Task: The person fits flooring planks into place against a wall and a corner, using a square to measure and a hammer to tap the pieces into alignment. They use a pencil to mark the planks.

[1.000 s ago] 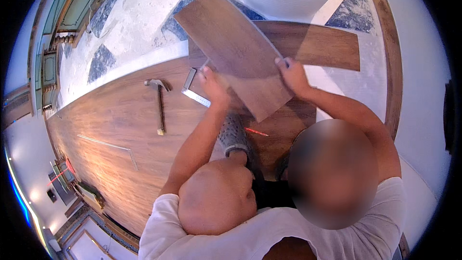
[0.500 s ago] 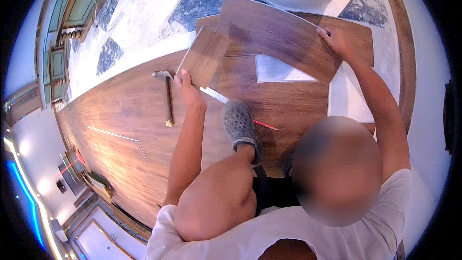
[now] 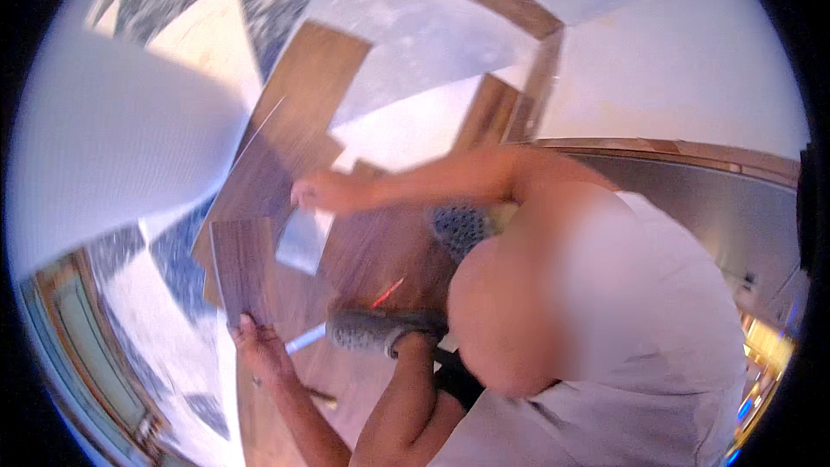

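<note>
My left hand (image 3: 264, 353) is closed on the end of a short wood-look floor plank (image 3: 244, 264), thumb on its top face. Beyond it lies a longer brown plank (image 3: 259, 175), overlapping another plank (image 3: 324, 65). My right hand (image 3: 328, 193) hovers at or over the long plank's near edge. Its fingers are smeared by motion, so a hold on the plank cannot be made out. Beneath that hand shows a pale sheet-like piece (image 3: 303, 240). A white strip (image 3: 305, 338) lies beside my left hand.
A red pencil (image 3: 388, 292) lies on the laid wood floor (image 3: 372, 246) between my grey clogs (image 3: 356, 334). A hammer handle's end (image 3: 323, 399) shows behind my left forearm. At left stands a large white rounded object (image 3: 112, 147). Another plank piece (image 3: 488, 112) lies near the wall.
The view has swung round and is blurred. My right hand has left the long plank's far corner and is now by its near edge. My left hand keeps the short plank.
</note>
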{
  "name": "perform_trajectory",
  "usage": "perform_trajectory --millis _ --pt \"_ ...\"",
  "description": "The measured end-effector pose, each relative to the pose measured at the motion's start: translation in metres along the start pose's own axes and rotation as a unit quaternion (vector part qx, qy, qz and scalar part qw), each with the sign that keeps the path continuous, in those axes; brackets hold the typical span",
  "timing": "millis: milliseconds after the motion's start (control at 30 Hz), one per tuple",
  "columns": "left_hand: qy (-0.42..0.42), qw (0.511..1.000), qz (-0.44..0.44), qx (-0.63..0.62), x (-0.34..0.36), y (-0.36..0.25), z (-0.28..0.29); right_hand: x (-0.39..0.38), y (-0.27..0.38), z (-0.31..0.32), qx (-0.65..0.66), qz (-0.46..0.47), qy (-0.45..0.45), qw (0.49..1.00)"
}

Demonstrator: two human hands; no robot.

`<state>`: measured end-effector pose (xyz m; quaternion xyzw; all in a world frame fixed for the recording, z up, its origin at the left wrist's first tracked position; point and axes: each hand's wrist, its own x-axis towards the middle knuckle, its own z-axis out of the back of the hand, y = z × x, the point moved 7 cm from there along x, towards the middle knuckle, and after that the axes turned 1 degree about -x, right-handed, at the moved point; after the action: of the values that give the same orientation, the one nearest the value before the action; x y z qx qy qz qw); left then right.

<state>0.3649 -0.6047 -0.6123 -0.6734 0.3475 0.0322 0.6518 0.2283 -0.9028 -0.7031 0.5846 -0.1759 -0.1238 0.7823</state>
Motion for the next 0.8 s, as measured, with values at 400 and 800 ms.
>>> perform_trajectory --millis 400,800 --pt "0.422 0.859 0.105 0.272 0.056 0.056 -0.345 -0.116 -0.008 0.176 0.249 -0.295 -0.438 0.812" --pt "0.591 0.684 0.099 0.416 0.108 0.214 -0.569 -0.218 -0.094 0.319 0.022 -0.424 -0.642 0.639"
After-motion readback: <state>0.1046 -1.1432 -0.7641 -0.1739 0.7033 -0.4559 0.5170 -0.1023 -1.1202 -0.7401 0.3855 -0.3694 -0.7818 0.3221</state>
